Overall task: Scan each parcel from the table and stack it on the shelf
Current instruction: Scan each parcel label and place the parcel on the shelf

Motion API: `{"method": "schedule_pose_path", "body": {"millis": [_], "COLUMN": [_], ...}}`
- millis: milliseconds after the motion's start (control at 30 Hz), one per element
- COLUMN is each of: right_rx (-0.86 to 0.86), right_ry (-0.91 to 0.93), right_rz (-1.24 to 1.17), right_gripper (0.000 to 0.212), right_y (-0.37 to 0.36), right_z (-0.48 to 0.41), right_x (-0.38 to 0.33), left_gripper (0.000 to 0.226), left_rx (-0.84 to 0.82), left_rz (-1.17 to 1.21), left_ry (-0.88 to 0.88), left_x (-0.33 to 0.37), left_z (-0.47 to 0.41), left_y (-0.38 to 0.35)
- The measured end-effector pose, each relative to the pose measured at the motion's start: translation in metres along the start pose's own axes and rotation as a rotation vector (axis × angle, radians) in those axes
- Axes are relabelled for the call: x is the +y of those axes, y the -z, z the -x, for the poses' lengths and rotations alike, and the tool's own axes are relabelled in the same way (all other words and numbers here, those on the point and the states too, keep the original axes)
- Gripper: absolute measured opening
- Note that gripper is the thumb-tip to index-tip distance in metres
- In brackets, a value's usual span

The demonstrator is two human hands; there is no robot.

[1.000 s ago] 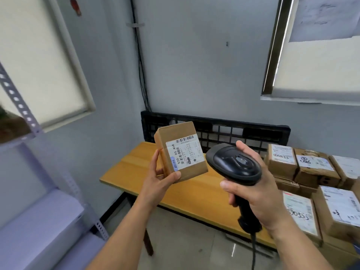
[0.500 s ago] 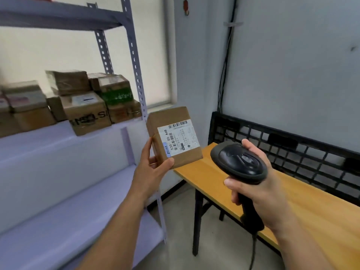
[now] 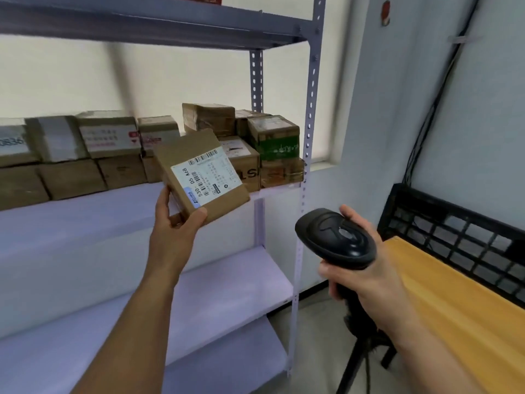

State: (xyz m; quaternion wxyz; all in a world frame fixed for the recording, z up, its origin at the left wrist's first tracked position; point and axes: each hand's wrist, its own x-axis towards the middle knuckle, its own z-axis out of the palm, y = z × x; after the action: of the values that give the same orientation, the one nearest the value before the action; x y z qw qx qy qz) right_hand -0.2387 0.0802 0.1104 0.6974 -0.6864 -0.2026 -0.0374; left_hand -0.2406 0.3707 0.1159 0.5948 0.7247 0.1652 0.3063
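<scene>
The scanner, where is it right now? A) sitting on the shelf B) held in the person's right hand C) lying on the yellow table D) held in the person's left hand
B: the right hand is wrapped around the handle of the black scanner, while the left hand holds the parcel.

black plastic pallet (image 3: 466,240) leaning against the grey wall (image 3: 483,115), black cables (image 3: 431,109) running down the wall, covered window (image 3: 142,81)
</scene>
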Motion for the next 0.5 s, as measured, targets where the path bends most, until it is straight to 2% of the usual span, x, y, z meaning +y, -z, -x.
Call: {"method": "schedule_pose_path", "body": {"millis": [100,267,500], "right_rx": [-0.036,-0.059,-0.046], "right_ry": [-0.020,-0.016,-0.009], "right_rz": [-0.023,-0.013,0.013], "right_gripper": [0.092,0.091,0.092], "right_y": [-0.016,-0.035,-0.049], "right_z": [-0.017,-0.034,-0.045], "right_x": [0.003,0.011,0.019], "left_gripper": [0.080,0.069,0.056], "left_rx": [0.067,0.123,0.064], "left_rz": [-0.012,-0.080,-0.315], "left_ry": [0.022,0.046,0.028], "left_x": [-0.003,-0.007,-0.010], "left_z": [-0.025,-0.066,-0.099], "left_y": [0.017,0.029,0.020]}}
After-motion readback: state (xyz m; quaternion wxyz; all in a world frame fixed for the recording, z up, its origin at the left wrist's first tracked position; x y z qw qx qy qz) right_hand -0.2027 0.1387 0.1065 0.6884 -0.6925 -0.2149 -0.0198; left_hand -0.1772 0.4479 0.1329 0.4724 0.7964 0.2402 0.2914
